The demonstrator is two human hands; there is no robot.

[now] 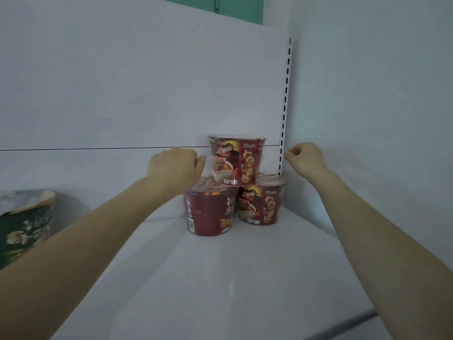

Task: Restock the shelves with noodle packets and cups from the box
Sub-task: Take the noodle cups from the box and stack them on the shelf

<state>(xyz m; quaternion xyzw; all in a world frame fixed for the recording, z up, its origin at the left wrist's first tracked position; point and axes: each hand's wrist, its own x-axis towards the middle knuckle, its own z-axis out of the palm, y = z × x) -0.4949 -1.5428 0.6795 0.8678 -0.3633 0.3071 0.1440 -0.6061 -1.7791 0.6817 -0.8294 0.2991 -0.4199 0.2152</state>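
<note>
In the head view, three red beef-noodle cups stand as a small pyramid in the back right corner of the white shelf [220, 278]. The lower-left red cup [210, 212] and the lower-right red cup [261, 204] sit side by side and touching. The top red noodle cup [235, 160] rests upright across their lids, close to the back panel [122, 94] and just left of the slotted upright [284, 106]. The left hand [174, 165] is raised just beside the top cup's left side with its fingers curled in; whether a fingertip brushes the cup cannot be told, but it grasps nothing. The right hand [305, 158] is clenched loosely on the other side, apart from the cup, near the upright and the side wall [367, 94], and it too is empty. A green noodle cup [24, 224], blurred at the left edge, stands on the same shelf well apart from the red ones. Judged from this, the red stack looks placed and let go, so this corner is started but far from full: most of the shelf between the green cup and the red cups carries nothing. No noodle packets show anywhere, and the box is out of sight, so how much stock is left cannot be told. The next step is probably to fetch more from the box. Since the top cup only balances on two lids, further cups should be set down gently beside the stack.
</note>
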